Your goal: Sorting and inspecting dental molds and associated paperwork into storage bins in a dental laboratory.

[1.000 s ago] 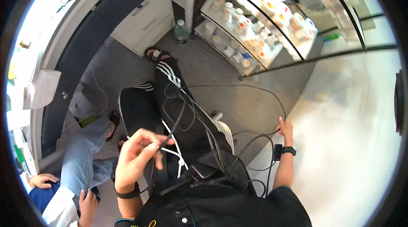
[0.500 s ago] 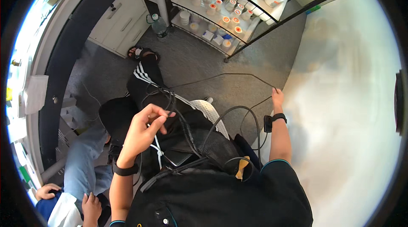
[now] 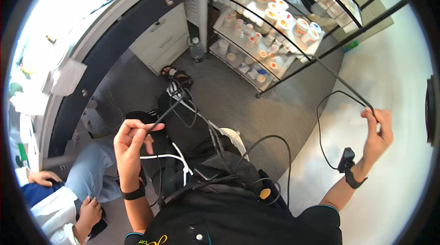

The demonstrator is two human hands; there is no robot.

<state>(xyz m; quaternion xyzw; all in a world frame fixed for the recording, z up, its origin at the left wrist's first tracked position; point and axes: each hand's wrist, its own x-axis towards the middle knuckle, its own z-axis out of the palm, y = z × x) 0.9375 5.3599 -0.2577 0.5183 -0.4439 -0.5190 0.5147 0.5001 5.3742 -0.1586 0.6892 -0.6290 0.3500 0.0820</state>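
Note:
My left hand (image 3: pixel 129 144) pinches a black cable between thumb and fingers. From there the cable runs up to a tangled bunch of black cable (image 3: pixel 182 92) over my leg. Out to the right, my right hand (image 3: pixel 379 134) has its fingers closed on a black cable (image 3: pixel 344 81), which stretches up and left past the shelf. A thinner black cord (image 3: pixel 318 121) loops between the right hand and a small black device (image 3: pixel 347 158) strapped at that wrist. In my lap lie a black mesh bag (image 3: pixel 247 169), more cable loops and a white cord (image 3: pixel 160 156).
A wire rack (image 3: pixel 256 90) with several white jars (image 3: pixel 270 14) stands ahead. A clear bottle (image 3: pixel 197 51) is beside white drawers (image 3: pixel 160 38). At the left runs a curved desk (image 3: pixel 59 121); a person in jeans (image 3: pixel 89 167) sits near it. A white wall (image 3: pixel 394 61) rises at right.
My right hand has moved out to the right, drawing the cable with it. My left hand has shifted a little left, still pinching. The view has tilted up, showing more of the rack.

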